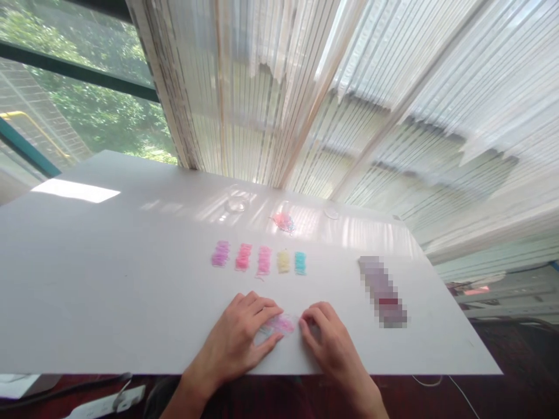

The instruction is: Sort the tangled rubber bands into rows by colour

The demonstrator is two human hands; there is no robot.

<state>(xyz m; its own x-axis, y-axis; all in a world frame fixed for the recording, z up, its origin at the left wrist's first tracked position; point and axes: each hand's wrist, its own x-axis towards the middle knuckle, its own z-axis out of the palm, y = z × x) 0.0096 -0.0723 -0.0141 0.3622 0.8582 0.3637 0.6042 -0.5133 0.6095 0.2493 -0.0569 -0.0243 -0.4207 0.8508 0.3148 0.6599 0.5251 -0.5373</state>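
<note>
Near the table's front edge lies a small loose pile of thin pink, purple and pale blue bands [283, 323]. My left hand [244, 331] rests around its left side, thumb and forefinger apart with part of the pile between them. Just right of the pile, my right hand [327, 334] has thumb and forefinger pinched together; whatever is between the tips is too small to make out. Beyond the hands runs a row of sorted bands: purple [220, 254], coral [243, 256], pink [264, 260], yellow [283, 262] and turquoise [300, 263].
Farther back are a mixed heap of bands [284, 222], a clear round container [237, 202] and a clear disc [331, 214]. A blurred-out oblong object [383, 292] lies to the right on the white table [109, 279]. A striped sheer curtain [279, 87] hangs behind.
</note>
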